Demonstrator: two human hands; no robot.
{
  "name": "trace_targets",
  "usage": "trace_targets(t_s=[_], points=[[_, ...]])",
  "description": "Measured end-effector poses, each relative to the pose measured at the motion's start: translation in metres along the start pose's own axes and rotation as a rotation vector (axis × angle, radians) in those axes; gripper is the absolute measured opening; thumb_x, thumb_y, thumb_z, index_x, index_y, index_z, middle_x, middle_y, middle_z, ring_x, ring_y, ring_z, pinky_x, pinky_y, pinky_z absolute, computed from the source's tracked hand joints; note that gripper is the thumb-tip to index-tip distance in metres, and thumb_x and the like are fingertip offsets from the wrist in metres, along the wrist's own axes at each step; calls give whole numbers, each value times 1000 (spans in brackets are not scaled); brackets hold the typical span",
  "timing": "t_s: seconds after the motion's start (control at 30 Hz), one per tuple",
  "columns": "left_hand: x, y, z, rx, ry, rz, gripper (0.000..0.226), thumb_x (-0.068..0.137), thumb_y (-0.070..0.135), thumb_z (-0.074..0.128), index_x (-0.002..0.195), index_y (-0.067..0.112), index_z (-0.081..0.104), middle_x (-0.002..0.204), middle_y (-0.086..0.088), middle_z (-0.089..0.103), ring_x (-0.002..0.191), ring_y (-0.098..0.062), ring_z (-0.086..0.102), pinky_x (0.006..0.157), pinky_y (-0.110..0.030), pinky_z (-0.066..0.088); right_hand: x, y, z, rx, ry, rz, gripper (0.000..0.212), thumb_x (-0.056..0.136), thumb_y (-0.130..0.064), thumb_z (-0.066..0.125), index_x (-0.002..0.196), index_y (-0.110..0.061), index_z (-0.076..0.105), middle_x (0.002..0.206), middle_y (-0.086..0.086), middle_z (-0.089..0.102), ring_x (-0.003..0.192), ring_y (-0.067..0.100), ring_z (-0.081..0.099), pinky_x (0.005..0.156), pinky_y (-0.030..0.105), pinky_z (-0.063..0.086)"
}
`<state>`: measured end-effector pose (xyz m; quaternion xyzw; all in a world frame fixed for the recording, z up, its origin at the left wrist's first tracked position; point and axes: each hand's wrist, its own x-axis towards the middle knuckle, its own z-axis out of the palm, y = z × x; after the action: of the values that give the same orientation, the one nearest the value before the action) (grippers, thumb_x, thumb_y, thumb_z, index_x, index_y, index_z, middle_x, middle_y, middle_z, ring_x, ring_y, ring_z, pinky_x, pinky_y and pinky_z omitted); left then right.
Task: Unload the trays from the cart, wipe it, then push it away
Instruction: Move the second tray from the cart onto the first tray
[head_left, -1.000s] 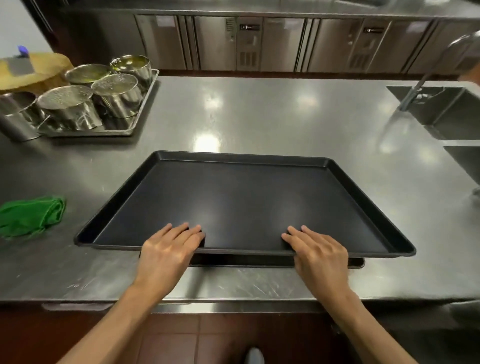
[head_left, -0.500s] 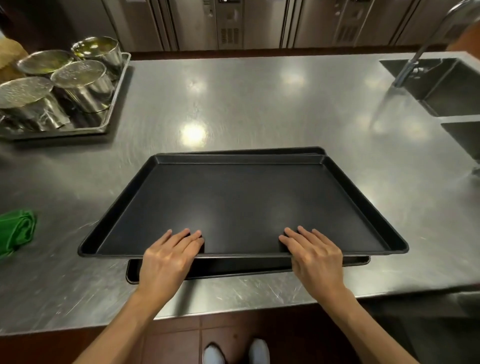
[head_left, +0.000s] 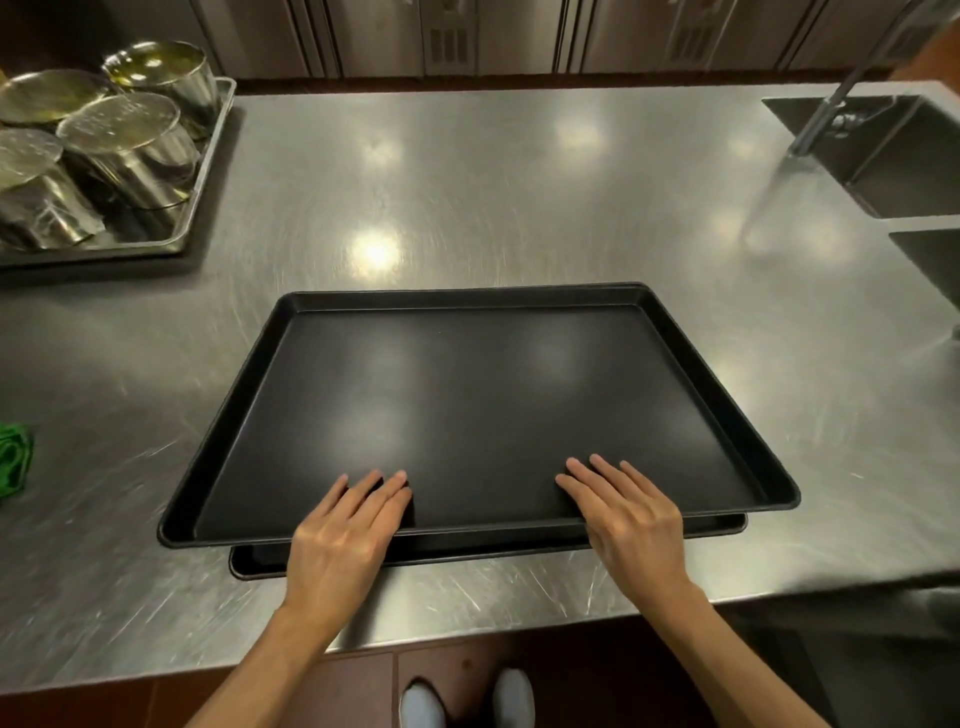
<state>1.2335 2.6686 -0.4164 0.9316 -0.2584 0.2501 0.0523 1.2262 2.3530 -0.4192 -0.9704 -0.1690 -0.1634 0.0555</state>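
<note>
**Hands flat on the stacked trays**

On the near rim of the top black tray (head_left: 483, 410), the left hand (head_left: 337, 540) and right hand (head_left: 631, 525) lie flat, fingers straight. Under it, a second tray (head_left: 519, 552) sits on the steel counter (head_left: 519, 171); beyond the tray, steel cabinets (head_left: 467, 36).

Single view only, head-mounted, so I see from above the table's (head_left: 519, 182) near edge, facing forward and steeply down. Close in: both forearms enter from the bottom of frame, shoes (head_left: 467, 696) visible below the near edge. Wide lens bends the table's far edge and pulls in the left and right sides. No second view to share ground with.
</note>
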Motion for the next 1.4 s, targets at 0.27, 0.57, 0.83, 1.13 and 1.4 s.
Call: trace_targets(t_s=[0.27, 0.57, 0.83, 1.13, 1.4], points=[[-26, 13, 24, -63, -220, -102, 67, 52, 9, 95, 116, 9, 72, 127, -5, 67, 113, -29, 66, 93, -50, 54, -19, 13, 24, 18, -246, 29, 72, 58, -23, 96, 125, -19, 68, 132, 4, 66, 124, 25, 62, 108, 41, 39], [-40, 3, 47, -46, -186, -33, 48, 87, 39, 56, 125, 12, 66, 135, -3, 61, 120, -28, 62, 105, -45, 41, -24, 21, 39, 16, -279, -23, 53, 86, -53, 64, 128, -20, 66, 136, 5, 63, 128, 26, 58, 111, 46, 38], [-49, -2, 60, -90, -177, -18, 50, 92, 46, 49, 121, 12, 69, 132, -2, 63, 123, -25, 60, 104, -44, 44, -25, 24, 39, 106, -346, 12, 73, 99, -66, 17, 131, -20, 64, 143, 3, 58, 134, 23, 52, 112, 40, 33], [-49, -2, 66, -105, -86, -44, 50, 90, 53, 59, 114, 11, 73, 127, -2, 67, 120, -23, 62, 98, -45, 51, -24, 29, 41, 224, -361, 54, 64, 89, -67, 50, 140, -28, 55, 154, -7, 43, 146, 13, 32, 119, 32, 16], [-53, 3, 71, -120, -109, -86, 52, 93, 53, 54, 116, 11, 72, 129, -2, 66, 123, -22, 59, 102, -44, 47, -26, 35, 40, 266, -437, 54, 69, 92, -74, 36, 147, -32, 45, 160, -13, 30, 148, 2, 15, 121, 27, 4]])
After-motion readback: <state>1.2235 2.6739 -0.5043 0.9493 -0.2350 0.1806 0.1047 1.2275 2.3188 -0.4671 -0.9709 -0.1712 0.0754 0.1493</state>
